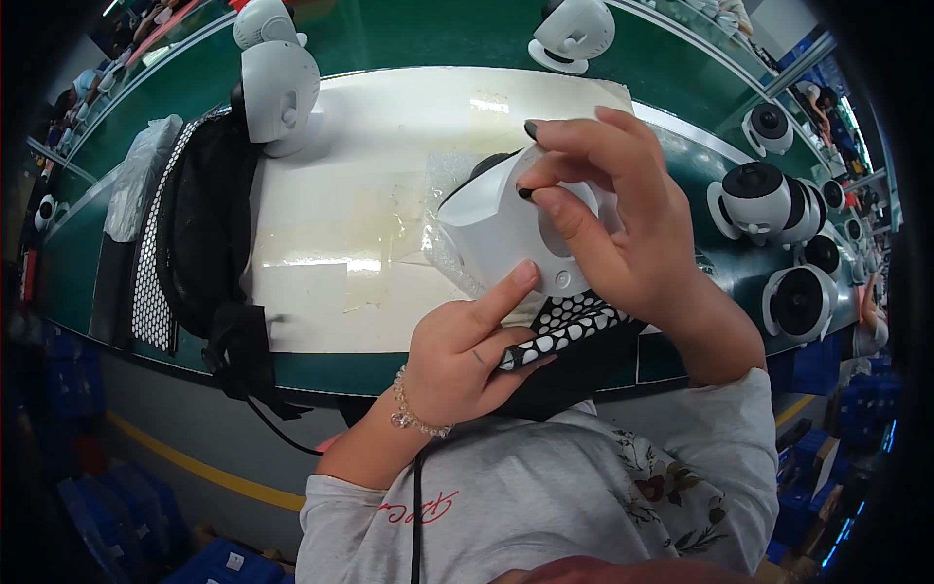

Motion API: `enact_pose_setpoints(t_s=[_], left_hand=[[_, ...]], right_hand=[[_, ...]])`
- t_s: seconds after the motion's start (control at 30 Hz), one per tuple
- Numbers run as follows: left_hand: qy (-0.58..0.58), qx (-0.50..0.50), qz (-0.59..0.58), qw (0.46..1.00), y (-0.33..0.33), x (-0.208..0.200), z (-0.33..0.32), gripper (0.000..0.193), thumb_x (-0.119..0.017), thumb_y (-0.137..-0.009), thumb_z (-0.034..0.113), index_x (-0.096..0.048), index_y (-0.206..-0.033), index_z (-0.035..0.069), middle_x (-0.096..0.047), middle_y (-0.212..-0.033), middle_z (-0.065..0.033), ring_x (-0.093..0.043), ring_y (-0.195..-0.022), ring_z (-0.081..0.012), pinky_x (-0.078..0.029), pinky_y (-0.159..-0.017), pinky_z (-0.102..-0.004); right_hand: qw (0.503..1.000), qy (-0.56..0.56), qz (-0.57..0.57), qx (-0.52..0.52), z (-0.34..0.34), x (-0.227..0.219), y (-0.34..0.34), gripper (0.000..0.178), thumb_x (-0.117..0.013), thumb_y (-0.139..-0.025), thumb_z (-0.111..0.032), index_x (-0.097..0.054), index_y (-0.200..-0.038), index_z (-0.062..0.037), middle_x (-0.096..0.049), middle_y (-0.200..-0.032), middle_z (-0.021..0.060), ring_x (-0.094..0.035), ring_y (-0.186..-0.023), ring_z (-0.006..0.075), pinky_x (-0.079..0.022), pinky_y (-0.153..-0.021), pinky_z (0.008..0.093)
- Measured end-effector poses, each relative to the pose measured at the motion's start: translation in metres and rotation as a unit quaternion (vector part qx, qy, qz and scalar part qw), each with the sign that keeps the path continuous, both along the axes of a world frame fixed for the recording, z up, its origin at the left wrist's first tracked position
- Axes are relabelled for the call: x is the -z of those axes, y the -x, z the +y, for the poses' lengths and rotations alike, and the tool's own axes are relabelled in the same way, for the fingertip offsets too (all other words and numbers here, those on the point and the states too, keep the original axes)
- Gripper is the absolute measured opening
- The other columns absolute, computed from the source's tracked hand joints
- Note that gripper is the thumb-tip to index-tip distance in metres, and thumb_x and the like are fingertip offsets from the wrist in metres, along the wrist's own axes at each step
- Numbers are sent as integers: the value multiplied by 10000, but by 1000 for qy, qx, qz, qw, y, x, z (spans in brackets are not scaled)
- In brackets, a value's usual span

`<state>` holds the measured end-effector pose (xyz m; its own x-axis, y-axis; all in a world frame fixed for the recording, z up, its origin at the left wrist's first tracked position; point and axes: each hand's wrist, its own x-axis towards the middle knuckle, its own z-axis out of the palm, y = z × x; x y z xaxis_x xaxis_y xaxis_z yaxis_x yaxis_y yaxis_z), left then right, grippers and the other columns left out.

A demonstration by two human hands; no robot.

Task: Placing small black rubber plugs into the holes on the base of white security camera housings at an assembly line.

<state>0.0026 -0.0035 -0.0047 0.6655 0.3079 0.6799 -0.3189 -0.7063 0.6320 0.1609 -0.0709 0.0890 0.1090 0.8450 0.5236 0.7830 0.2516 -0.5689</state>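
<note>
A white security camera [486,222] with a dark front lies tilted in front of me, base side toward my hands. My right hand [628,219] is curled over its round base, thumb and fingertips close together; the exact contact is partly hidden. My left hand [462,346] presses one fingertip against the near edge of the camera. Its other fingers close around the end of a black pad with white dots [569,336], just below the camera. Clear bubble wrap [449,195] shows beside the camera.
A white board [331,224] with clear tape covers the green table [409,44]. At left lie a black padded strap [204,214] and a plastic bag [141,180]. More white cameras stand at the back left [282,92], back [574,34] and right [803,302].
</note>
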Motion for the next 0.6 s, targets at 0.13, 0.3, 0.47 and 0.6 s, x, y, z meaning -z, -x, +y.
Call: enact_pose_setpoints(t_s=[0.13, 0.3, 0.47, 0.6], left_hand=[[3, 3, 17, 1000, 2, -2, 0, 228, -721, -551, 85, -573, -717, 33, -488, -1210, -147, -563, -601, -211, -454, -550, -277], [26, 13, -3, 1000, 2, -1, 1, 247, -711, -572, 69, -596, -783, 13, -465, -1232, -154, -598, -687, -238, -479, -611, -288], [32, 31, 14, 999, 0, -3, 0, 255, -706, -578, 51, -612, -806, -11, -459, -1235, -159, -613, -768, -259, -489, -660, -291], [64, 33, 24, 997, 2, -3, -1, 227, -709, -569, 38, -620, -767, -26, -460, -1233, -161, -615, -776, -252, -490, -676, -293]], right_hand=[[958, -30, -281, 52, -8, -12, 6, 424, -557, -734, 46, -447, -1132, -48, -589, -1023, 82, -579, -958, 180, -278, -962, 422], [946, 63, -311, 60, -18, -22, 18, 393, -591, -728, -10, -501, -1105, -79, -558, -1108, 72, -501, -1097, 210, -225, -996, 439], [999, 13, -33, 39, -41, -3, 0, 184, -629, -745, -113, -563, -907, -55, -381, -1296, 153, -237, -1275, 341, -211, -1011, 427], [997, 60, -42, 29, -41, 8, 5, 71, -596, -771, -91, -568, -813, -41, -367, -1308, 166, -202, -1288, 344, -300, -952, 367]])
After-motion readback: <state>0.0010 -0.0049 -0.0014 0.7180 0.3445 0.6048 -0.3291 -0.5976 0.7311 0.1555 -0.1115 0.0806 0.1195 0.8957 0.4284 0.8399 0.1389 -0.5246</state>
